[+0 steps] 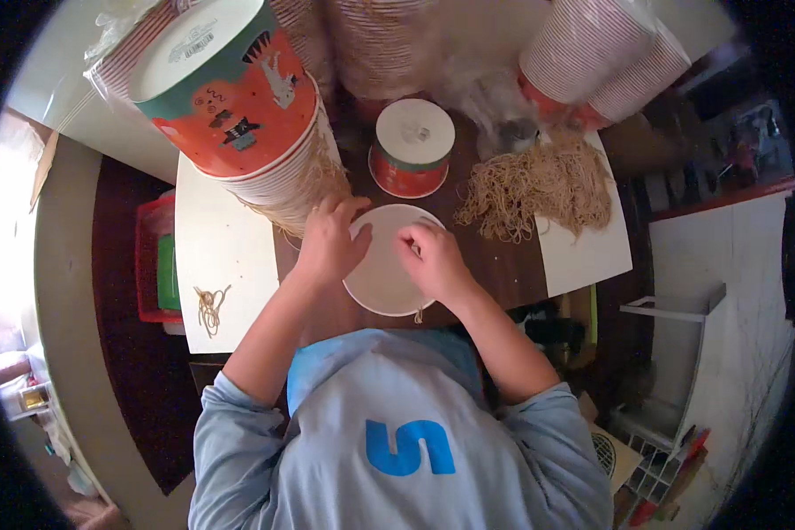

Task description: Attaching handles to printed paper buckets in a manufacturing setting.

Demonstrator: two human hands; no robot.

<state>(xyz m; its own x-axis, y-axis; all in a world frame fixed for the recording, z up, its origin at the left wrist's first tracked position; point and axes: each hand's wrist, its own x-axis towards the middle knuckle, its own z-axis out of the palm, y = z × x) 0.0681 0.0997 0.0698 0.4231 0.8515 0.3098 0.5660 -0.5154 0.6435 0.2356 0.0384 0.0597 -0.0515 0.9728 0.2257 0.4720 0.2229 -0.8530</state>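
Before me stands a white paper bucket (382, 281), its round inside facing up. My left hand (331, 240) is at the bucket's left rim, with thumb and fingers apart and nothing seen in them. Over the bucket's right side, my right hand (433, 258) is closed in a pinch on a tan string. A short string end (419, 314) hangs at the near rim; whether it is the same string is hidden. Close to my left hand rises a tall stack of upside-down orange and green printed buckets (230, 132), with tan string handles (318, 177) bunched along its side.
A red and green tub (415, 163) sits upside down beyond the bucket. Right of it lies a heap of tan strings (548, 190), partly on a white board (592, 252). Plastic-wrapped bucket stacks (592, 53) stand behind. A loose string bundle (208, 309) lies at left.
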